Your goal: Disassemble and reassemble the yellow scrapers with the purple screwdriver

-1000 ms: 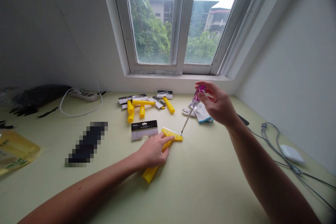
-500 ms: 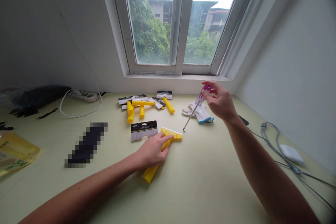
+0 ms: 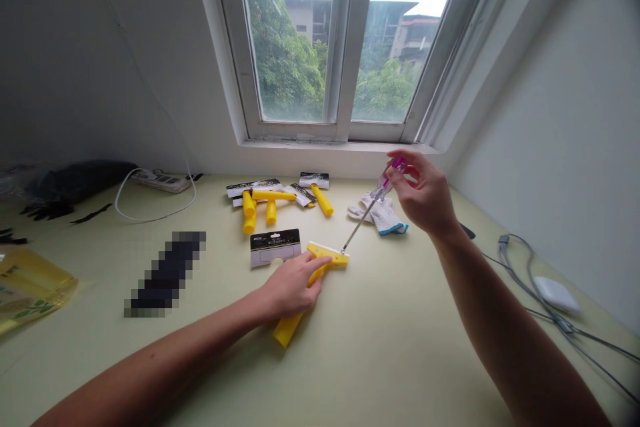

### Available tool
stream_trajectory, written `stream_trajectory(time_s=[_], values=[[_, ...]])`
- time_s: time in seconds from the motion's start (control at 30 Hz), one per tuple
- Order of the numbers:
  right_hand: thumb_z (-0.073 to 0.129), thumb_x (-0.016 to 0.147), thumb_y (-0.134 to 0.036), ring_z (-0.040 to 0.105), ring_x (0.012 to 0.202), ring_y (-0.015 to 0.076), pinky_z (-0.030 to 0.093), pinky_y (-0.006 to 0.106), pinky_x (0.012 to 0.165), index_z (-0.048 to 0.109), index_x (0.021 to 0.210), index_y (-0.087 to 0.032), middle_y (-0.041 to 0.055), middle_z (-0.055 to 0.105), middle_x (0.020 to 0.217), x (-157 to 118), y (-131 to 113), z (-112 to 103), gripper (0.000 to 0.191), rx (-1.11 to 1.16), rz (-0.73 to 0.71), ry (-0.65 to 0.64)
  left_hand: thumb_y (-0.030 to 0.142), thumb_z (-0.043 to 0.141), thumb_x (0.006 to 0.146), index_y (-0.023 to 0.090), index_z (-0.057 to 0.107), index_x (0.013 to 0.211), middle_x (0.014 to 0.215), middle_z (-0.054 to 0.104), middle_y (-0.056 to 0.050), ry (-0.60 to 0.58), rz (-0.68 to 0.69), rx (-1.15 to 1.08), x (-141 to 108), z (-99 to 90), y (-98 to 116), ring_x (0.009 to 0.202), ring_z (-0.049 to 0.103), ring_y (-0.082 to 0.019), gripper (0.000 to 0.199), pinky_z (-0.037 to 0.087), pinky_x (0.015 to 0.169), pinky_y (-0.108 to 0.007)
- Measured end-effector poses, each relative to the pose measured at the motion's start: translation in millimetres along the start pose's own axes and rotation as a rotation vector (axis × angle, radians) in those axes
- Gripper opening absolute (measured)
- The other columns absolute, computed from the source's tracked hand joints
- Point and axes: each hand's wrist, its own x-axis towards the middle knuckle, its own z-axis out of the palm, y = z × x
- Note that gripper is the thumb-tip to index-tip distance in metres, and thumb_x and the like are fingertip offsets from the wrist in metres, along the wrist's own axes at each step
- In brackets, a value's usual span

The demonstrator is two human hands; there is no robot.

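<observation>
A yellow scraper (image 3: 289, 329) lies on the pale table with its wide head pointing away from me. My left hand (image 3: 295, 283) is closed round its neck, the index finger stretched along the head. In my right hand (image 3: 423, 190) is a screwdriver (image 3: 361, 225) with a clear and purple handle, pinched near the top and tilted. Its tip meets the right part of the scraper head, where a small screw seems to sit. Just beyond my left hand lies a black and white packaging card (image 3: 275, 247).
Several yellow handles (image 3: 273, 196) with cards lie farther back. White work gloves (image 3: 383, 215) with blue trim rest behind the screwdriver. Grey cables (image 3: 537, 280) and a white case (image 3: 557, 295) are at right; a yellow bag (image 3: 35, 287) and a blurred-out dark object (image 3: 165, 273) at left.
The screwdriver's tip has moved slightly left and down onto the scraper head, from just off its right end. My left hand and the scraper stay in place.
</observation>
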Motion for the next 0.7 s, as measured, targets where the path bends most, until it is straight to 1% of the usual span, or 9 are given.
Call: stream_trajectory(time_s=[0.1, 0.27, 0.37, 0.53, 0.7], values=[[0.057, 0.085, -0.027, 0.064, 0.086, 0.0202, 0.057, 0.034, 0.069, 0.061, 0.113, -0.025, 0.0065, 0.065, 0.106, -1.9, -0.5, 3.3, 0.028, -0.033, -0.013, -0.030, 0.030, 0.043, 0.088, 0.033, 0.046, 0.136, 0.112, 0.059, -0.004, -0.009, 0.003, 0.005, -0.4, -0.2, 0.2, 0.093, 0.061, -0.021, 0.048, 0.047, 0.086, -0.033], [0.057, 0.085, -0.028, 0.064, 0.086, 0.0204, 0.057, 0.034, 0.069, 0.062, 0.112, -0.024, 0.0067, 0.066, 0.106, -4.0, -1.2, 6.9, 0.028, -0.038, -0.017, -0.066, 0.031, 0.042, 0.089, 0.033, 0.045, 0.136, 0.112, 0.058, -0.004, 0.004, 0.006, -0.004, -0.7, -0.4, 0.2, 0.094, 0.061, -0.021, 0.047, 0.047, 0.087, -0.033], [0.057, 0.085, -0.028, 0.064, 0.086, 0.0204, 0.057, 0.034, 0.070, 0.061, 0.112, -0.024, 0.0065, 0.066, 0.106, -4.5, -1.8, 6.8, 0.028, -0.031, -0.010, -0.071, 0.032, 0.041, 0.090, 0.033, 0.046, 0.136, 0.114, 0.057, -0.004, 0.009, -0.001, -0.010, 0.0, -0.3, 0.2, 0.095, 0.060, -0.021, 0.047, 0.047, 0.087, -0.033], [0.056, 0.085, -0.028, 0.064, 0.087, 0.0207, 0.056, 0.035, 0.071, 0.061, 0.113, -0.025, 0.0062, 0.066, 0.105, -3.6, -0.5, 5.2, 0.028, -0.039, -0.003, -0.069, 0.032, 0.040, 0.090, 0.034, 0.045, 0.137, 0.110, 0.057, -0.005, -0.003, -0.021, 0.007, 2.1, 0.0, 0.0, 0.091, 0.061, -0.021, 0.047, 0.048, 0.085, -0.034], [0.056, 0.085, -0.029, 0.065, 0.087, 0.0211, 0.057, 0.035, 0.071, 0.061, 0.114, -0.024, 0.0064, 0.066, 0.104, -1.8, -0.5, 1.8, 0.030, -0.025, -0.005, -0.057, 0.032, 0.040, 0.090, 0.034, 0.046, 0.137, 0.110, 0.057, -0.005, -0.012, -0.031, 0.007, 2.3, 0.4, 0.1, 0.092, 0.060, -0.021, 0.047, 0.047, 0.085, -0.033]])
